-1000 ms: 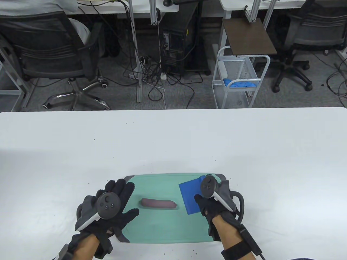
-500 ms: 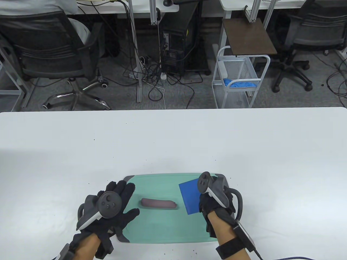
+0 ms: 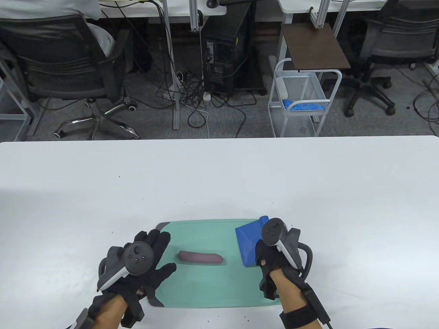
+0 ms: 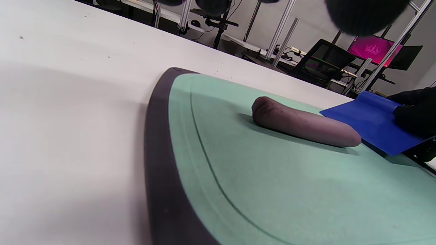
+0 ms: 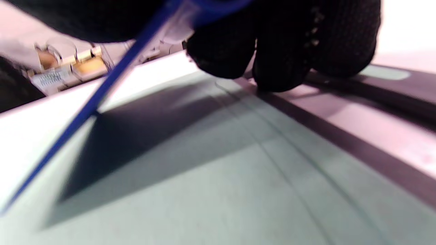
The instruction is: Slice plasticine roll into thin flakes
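A dark purple-brown plasticine roll [image 3: 201,257] lies whole in the middle of the green cutting board [image 3: 209,288]; it also shows in the left wrist view [image 4: 303,123]. My right hand [image 3: 271,255] grips a blue flat scraper blade [image 3: 247,243] by its right edge and holds it tilted, lifted off the board, to the right of the roll; the blade appears edge-on in the right wrist view [image 5: 92,105]. My left hand [image 3: 151,253] is open, fingers spread, over the board's left edge, left of the roll and apart from it.
The cutting board has a dark grey rim [image 4: 160,163] and sits on a white table [image 3: 219,178] near its front edge. Chairs, a wire cart and cables stand on the floor beyond the table's far edge.
My right hand has lifted the blue blade off the board, tilted it up and drawn it slightly to the right. My left hand and the roll have not moved.
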Demonstrator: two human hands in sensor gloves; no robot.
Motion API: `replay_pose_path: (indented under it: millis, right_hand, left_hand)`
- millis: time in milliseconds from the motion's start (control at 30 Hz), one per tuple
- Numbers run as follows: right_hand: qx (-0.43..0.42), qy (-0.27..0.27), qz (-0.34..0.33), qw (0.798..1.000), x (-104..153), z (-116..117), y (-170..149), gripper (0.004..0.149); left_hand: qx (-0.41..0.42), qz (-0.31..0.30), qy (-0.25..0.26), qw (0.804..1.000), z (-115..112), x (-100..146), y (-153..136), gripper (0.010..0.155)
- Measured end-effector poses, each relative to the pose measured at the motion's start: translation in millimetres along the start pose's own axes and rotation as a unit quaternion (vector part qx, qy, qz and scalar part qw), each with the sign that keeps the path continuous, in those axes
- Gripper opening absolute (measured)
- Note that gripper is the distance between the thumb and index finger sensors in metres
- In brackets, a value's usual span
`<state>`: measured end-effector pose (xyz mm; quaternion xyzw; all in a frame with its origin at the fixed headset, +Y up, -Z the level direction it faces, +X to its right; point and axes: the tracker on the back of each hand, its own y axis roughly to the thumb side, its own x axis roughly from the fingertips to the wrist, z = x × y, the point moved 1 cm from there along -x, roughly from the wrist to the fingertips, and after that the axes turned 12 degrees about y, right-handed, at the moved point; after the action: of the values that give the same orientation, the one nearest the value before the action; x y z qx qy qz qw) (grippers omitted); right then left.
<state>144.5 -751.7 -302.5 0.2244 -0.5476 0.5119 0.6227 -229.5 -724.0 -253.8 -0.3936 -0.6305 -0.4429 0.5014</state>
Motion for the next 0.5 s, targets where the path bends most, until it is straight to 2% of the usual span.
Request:
replay_pose_path:
  millis: [233, 500]
  right_hand:
    - [-0.070, -0.060, -0.031, 0.995, 15.1, -23.0, -8.5, 0.083]
    - [-0.038, -0.064, -0.071, 0.995, 40.7, -34.4, 18.7, 0.086]
  left_hand:
    - [-0.001, 0.000, 0.006, 1.000, 0.5, 0.0, 0.1, 0.084]
    - [0.001, 0.004, 0.006, 1.000, -2.5, -1.0, 0.6, 0.083]
